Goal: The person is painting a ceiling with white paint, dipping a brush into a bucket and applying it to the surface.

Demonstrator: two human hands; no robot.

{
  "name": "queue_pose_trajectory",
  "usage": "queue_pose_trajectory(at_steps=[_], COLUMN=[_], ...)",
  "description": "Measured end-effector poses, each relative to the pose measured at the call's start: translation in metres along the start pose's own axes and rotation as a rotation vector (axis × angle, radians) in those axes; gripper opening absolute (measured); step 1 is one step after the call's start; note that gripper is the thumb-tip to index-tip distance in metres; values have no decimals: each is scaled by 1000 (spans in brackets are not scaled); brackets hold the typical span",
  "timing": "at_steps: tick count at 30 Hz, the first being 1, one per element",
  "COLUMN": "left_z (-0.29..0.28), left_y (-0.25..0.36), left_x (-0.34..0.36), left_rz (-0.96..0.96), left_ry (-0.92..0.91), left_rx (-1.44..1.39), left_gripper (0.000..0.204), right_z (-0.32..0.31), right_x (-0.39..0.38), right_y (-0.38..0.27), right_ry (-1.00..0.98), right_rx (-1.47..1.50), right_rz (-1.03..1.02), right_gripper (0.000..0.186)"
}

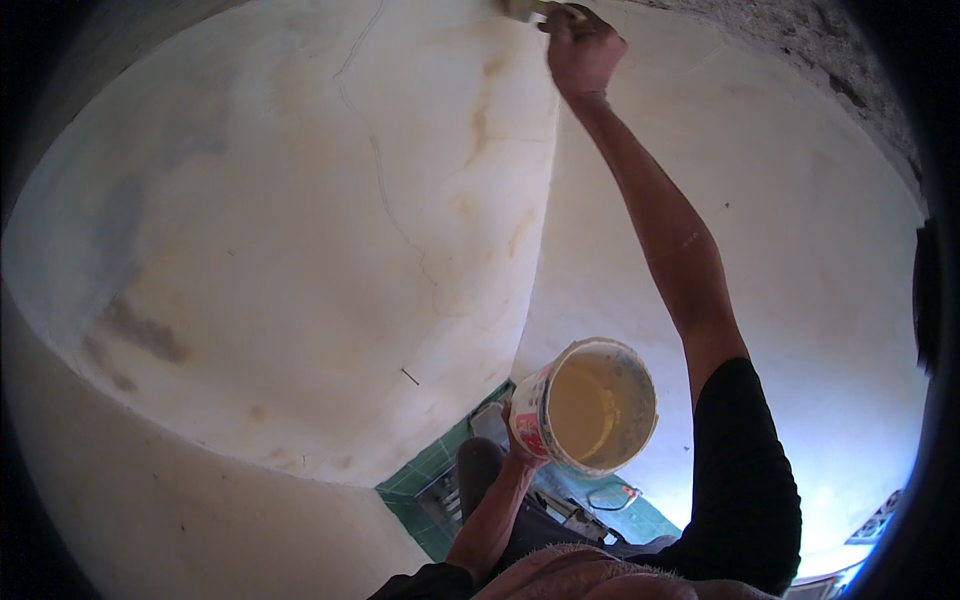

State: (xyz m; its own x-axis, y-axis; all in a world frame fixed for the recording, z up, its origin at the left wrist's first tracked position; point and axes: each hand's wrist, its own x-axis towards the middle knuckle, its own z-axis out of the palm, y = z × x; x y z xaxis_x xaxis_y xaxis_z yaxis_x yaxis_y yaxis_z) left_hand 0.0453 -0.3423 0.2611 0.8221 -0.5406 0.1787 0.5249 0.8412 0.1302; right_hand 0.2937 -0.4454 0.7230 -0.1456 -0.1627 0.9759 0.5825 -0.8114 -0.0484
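Observation:
My right hand reaches high up into the corner of the walls, its fingers closed round a paintbrush. The brush head runs off the upper edge of the view and its bristles are mostly hidden. Lower down, my left hand grips a white bucket with a red patch on its side. Cream-coloured paint fills part of the bucket, which tilts so its mouth faces me. Most of my left fingers are hidden behind the bucket.
The pale left wall has a long hairline crack, brownish stains and a nail sticking out. It meets the right wall at a corner. Green tiles and several cluttered items lie far below. Rough masonry edges the upper right.

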Motion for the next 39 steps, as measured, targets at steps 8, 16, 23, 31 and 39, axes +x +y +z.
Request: queue_pose_trajectory(at_steps=[8,16,23,31,39], left_z=[-5,-8,-2,-1,-3], left_y=[1,3,-5,1,-6], left_x=[0,1,-2,-8,4], left_rz=[-54,-21,-40,-8,-65], left_ry=[-53,-112,-77,-2,-112], left_rx=[-46,-28,-90,35,-89], left_gripper=[102,99,96,95,98], right_z=[-29,-35,-26,-35,-32], right_x=[-8,2,-4,-32,-12], right_y=[-64,71,81,-80,36], right_ry=[-51,11,-34,-241,-163], right_rx=[809,576,-73,742,633], right_rz=[-26,563,62,259,500], right_gripper=[29,25,21,19,23])
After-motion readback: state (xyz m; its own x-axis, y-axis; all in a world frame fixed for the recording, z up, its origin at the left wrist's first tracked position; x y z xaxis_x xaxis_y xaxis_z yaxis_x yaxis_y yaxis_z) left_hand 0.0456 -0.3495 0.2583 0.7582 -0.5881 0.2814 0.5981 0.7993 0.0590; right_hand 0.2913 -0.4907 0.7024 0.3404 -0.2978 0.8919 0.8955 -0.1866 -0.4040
